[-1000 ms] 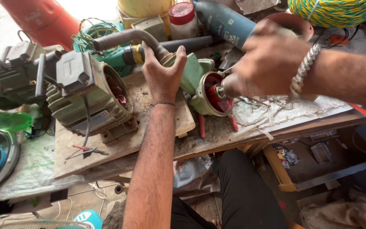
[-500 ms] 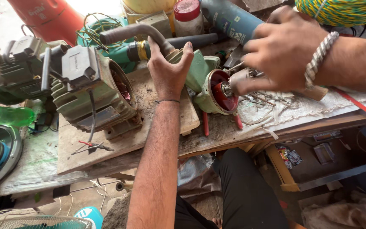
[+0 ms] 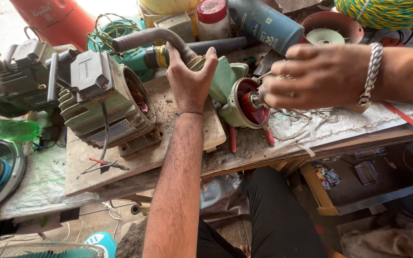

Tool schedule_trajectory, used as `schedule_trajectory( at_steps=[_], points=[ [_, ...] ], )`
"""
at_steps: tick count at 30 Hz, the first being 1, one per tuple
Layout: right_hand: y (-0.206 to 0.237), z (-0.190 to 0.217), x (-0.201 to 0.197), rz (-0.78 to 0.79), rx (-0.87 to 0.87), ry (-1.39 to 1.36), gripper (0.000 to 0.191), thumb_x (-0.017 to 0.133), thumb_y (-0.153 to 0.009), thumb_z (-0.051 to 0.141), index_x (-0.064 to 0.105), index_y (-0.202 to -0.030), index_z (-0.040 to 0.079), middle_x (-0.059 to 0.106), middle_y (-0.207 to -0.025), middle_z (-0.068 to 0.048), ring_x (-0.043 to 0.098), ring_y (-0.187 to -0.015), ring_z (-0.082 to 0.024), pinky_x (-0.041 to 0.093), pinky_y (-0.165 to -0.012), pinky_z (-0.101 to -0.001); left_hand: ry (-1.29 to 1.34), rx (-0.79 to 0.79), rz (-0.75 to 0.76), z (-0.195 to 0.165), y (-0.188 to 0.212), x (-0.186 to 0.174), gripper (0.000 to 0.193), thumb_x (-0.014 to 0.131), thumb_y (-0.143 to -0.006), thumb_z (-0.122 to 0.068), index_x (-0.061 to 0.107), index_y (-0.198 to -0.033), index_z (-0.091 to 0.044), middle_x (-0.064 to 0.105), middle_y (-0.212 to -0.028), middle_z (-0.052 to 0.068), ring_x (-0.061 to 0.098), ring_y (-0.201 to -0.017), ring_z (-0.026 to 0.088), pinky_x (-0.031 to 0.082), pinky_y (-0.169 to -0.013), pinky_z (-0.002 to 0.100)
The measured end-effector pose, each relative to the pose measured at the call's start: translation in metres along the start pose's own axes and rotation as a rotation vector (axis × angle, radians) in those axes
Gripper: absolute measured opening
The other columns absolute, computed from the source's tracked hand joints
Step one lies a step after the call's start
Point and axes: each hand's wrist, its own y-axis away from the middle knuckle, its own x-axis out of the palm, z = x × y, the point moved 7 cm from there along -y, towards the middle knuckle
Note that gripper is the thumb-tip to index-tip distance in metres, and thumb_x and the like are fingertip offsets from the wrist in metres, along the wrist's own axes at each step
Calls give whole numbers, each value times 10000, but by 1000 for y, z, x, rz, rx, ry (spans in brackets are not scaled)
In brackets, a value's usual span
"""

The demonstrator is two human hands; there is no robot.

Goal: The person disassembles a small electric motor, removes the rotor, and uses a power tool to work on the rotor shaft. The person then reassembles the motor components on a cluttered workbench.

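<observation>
head view: the left hand (image 3: 189,79) wraps its grip around the green pump body (image 3: 225,79) on the desk (image 3: 283,148); the right hand (image 3: 319,76) pinches at the shaft of the red disc (image 3: 250,102). best to brace the body firmly and work square to the shaft.

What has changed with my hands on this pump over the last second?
The right hand has shifted a little at the red pump face, fingers blurred at its centre shaft. The left hand keeps its grip on the green pump body. The motor housing stayed put.
</observation>
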Motion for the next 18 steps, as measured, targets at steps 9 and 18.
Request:
schedule_trajectory(
  at_steps=[9,18],
  points=[
    [12,-17,15,157,350,-147,591,512,-844,634,683,-1157,163,748,-1050,-27,690,-1040,-197,485,-982,-413,32,-89,42,1,0,1,931,778,-804,-382,405,-1427,202,712,-875,109,764,-815,186,646,-772,302],
    [22,0,34,216,266,-237,377,646,-870,439,697,-1143,184,734,-1069,23,674,-1030,-158,457,-981,-397,69,-102,56,1,3,0,878,767,-804,-382,432,-1416,150,696,-840,82,759,-784,177,648,-737,303]
  ],
)
